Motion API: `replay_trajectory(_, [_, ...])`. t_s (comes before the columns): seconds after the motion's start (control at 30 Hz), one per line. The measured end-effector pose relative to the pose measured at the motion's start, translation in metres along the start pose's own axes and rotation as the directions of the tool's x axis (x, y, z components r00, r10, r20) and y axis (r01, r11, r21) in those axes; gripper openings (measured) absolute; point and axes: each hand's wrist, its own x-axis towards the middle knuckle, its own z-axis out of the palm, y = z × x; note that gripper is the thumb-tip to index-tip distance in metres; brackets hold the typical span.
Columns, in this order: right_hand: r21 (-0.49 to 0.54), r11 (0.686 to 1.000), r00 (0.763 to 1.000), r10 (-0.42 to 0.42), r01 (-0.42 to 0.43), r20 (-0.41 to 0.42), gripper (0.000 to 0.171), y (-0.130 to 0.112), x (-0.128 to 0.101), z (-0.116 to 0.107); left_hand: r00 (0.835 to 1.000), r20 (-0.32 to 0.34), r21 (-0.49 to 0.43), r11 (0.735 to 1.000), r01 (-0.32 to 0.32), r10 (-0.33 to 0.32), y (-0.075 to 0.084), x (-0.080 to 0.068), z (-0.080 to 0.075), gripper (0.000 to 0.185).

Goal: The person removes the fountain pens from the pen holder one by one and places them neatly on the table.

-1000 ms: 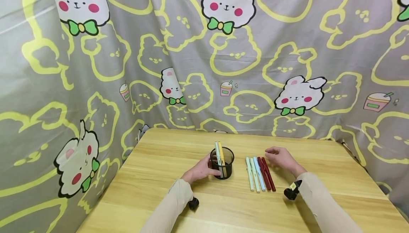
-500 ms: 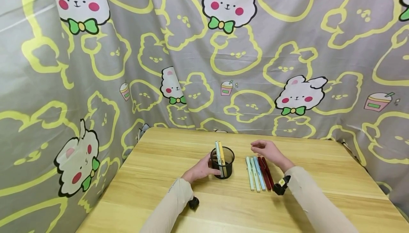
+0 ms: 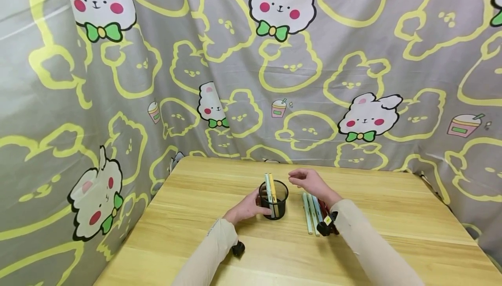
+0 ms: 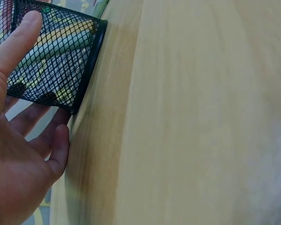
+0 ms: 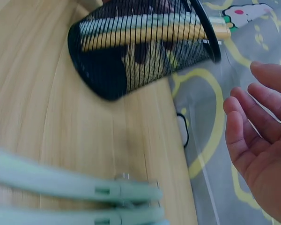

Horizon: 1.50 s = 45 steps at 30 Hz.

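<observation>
Cupping the mesh pen cup (image 3: 273,200), left hand (image 3: 247,209); right hand (image 3: 311,183) hovers spread, empty

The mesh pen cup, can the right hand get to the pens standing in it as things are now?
Probably yes. The right hand hangs open beside the mesh pen cup, nothing between; the left hand holds only the cup's far side.
</observation>
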Motion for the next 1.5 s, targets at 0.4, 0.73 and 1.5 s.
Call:
replay_trajectory(0.4, [-0.028,0.998,0.999,-0.048,0.048,-0.01,0.03,-0.012,0.017,0.025,1.0,-0.015,0.025,1.0,0.011,-0.01,0.003,-0.001,0.0,0.075])
replay_trajectory(0.73, [-0.039,0.996,0.997,-0.082,0.082,-0.013,0.031,-0.014,0.023,0.034,1.0,-0.004,0.025,1.0,0.002,-0.002,0.003,-0.002,0.001,0.078])
replay_trajectory(1.5, [0.003,0.996,0.996,-0.092,0.092,-0.004,0.029,-0.014,0.035,0.041,1.0,0.002,-0.011,1.0,-0.028,0.028,0.0,0.001,0.002,0.079])
